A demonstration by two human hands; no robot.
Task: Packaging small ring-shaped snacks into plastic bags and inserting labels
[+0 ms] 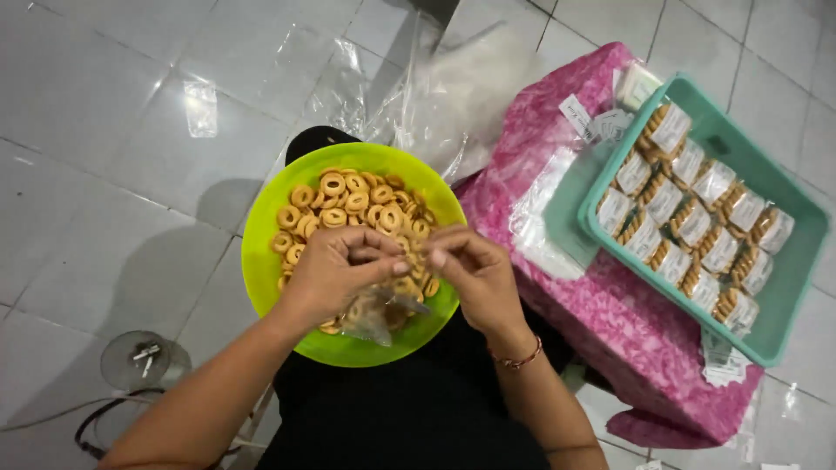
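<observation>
Bag [373, 315] hangs below fingers | left hand [335, 265], right hand [475, 271] pinching its mouth

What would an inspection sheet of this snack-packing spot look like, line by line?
Surface: pink patterned cloth on a low stand, on a grey tiled floor.
Job's things: green bowl of ring-shaped snacks; small clear bag partly filled with rings, hanging over the bowl.
Clutter: teal tray of packed, labelled snack bags; loose clear bags; paper labels; plastic sheeting on the floor.
Hands: left hand and right hand both pinch the bag's mouth.
Cables: dark cord on the floor, lower left.
Surroundings: round glass dish on the floor.
</observation>
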